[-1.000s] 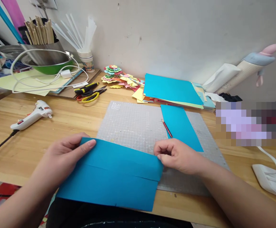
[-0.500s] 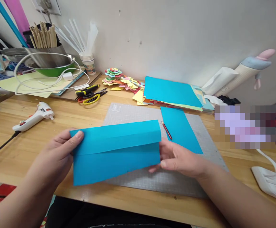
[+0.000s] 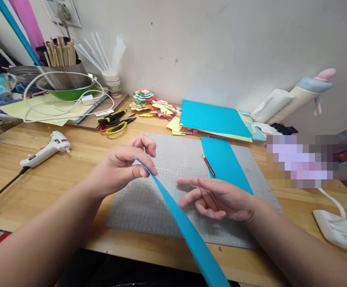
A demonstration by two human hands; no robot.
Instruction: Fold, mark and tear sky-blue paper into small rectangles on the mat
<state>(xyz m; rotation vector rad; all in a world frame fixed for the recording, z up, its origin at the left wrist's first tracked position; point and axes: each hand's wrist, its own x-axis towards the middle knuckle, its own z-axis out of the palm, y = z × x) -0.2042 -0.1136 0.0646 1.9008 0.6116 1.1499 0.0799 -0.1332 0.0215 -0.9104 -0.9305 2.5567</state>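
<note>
My left hand (image 3: 128,165) pinches one end of a folded blue paper sheet (image 3: 188,231) between thumb and fingers. The sheet is seen nearly edge-on and slants down toward me, past the table's front edge. To its right, my right hand (image 3: 212,199) is open, fingers spread, just beside the paper; whether a fingertip touches it I cannot tell. Beneath both hands lies a grey cutting mat (image 3: 158,199). On the mat's right part rests a blue paper strip (image 3: 230,163), with a dark red pencil (image 3: 209,166) lying across its left edge.
A white glue gun (image 3: 46,149) lies at left, its cord trailing off. Behind are scissors (image 3: 116,126), layered paper flowers (image 3: 142,99), a stack of coloured paper (image 3: 215,117), a paper cup (image 3: 113,85) of white sticks and a green bowl (image 3: 74,92). A white lamp base (image 3: 338,235) stands at right.
The folded blue paper has turned from facing me to nearly edge-on, its far end now pointing down toward me. My right hand has let go of it. My left hand has moved right.
</note>
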